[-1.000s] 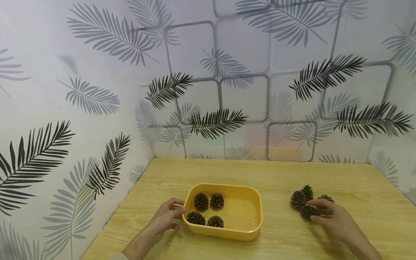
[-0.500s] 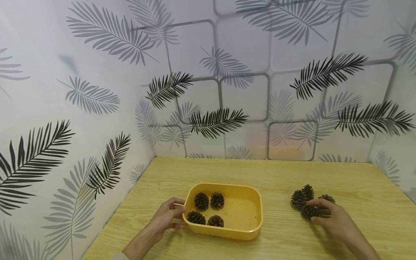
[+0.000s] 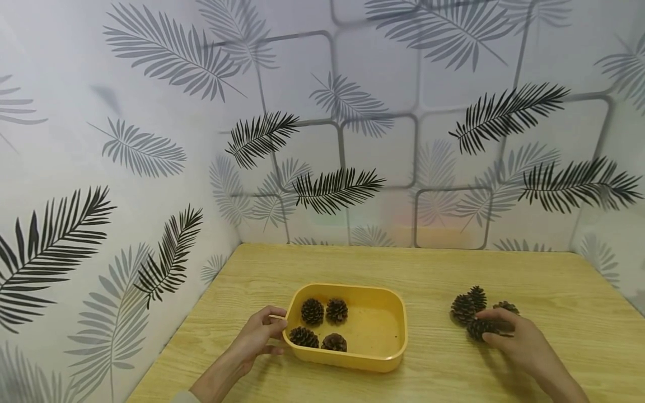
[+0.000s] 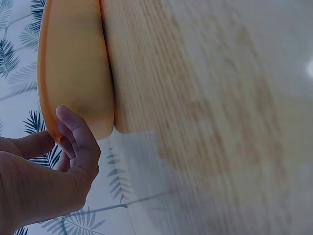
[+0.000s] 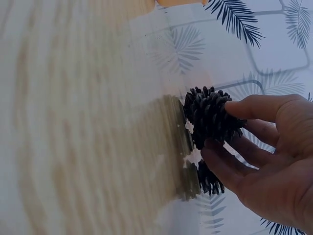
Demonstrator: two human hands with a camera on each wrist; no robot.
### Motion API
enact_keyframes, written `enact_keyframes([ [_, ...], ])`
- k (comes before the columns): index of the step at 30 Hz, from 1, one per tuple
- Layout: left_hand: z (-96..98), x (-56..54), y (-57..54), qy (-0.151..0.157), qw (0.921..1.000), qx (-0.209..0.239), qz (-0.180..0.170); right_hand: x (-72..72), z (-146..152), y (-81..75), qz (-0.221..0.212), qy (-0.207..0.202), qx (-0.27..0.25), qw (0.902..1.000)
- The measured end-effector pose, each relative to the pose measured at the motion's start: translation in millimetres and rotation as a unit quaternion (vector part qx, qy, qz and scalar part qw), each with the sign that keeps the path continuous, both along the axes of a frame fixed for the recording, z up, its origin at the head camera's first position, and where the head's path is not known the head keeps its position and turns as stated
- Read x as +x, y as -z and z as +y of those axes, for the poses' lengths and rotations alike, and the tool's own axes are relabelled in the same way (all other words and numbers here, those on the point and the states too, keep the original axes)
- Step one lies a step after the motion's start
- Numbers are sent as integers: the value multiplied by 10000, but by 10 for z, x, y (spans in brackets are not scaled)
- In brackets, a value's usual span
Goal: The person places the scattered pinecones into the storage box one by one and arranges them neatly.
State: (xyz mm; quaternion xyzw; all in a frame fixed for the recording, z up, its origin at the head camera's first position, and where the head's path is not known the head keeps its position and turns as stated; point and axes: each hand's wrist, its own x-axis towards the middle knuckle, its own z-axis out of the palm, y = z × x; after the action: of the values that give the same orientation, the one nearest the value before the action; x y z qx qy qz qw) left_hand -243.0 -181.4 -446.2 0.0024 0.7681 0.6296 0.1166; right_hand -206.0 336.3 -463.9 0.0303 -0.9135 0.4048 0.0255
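Observation:
A yellow plastic bin (image 3: 363,364) stands on the table with pine cones (image 3: 312,312) lying in its left half. My left hand (image 3: 254,338) holds the bin's left end. In the left wrist view its fingertips (image 4: 68,117) sit at the bin's corner and rim. To the right of the bin, my right hand (image 3: 531,344) pinches a dark brown pine cone (image 3: 480,329) between thumb and fingers. The right wrist view shows this pine cone (image 5: 210,115) close up, partly covered by the fingers. More pine cones (image 3: 462,309) lie right behind it.
Another pine cone (image 3: 506,307) lies just beyond the right hand's fingers. The wood-grain table (image 3: 433,274) ends against leaf-patterned walls (image 3: 373,151) at the back and sides. Bare tabletop separates the bin from the loose cones.

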Motion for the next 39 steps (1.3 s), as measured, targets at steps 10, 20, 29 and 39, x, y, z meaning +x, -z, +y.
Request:
enact_keyframes([
  [10,-3,0,9,-22,10000,-6,-3,92,-118,-77,136,60,-364,9992],
  [20,-2,-8,21,-48,10000,0,-7,117,-267,-191,336,45,-618,9975],
  [29,-1,-4,17,-34,10000,25,0,133,-392,-330,499,-124,-891,9947],
  [39,0,-1,15,-38,10000,38,14,111,-567,-394,847,-234,-942,9917],
])
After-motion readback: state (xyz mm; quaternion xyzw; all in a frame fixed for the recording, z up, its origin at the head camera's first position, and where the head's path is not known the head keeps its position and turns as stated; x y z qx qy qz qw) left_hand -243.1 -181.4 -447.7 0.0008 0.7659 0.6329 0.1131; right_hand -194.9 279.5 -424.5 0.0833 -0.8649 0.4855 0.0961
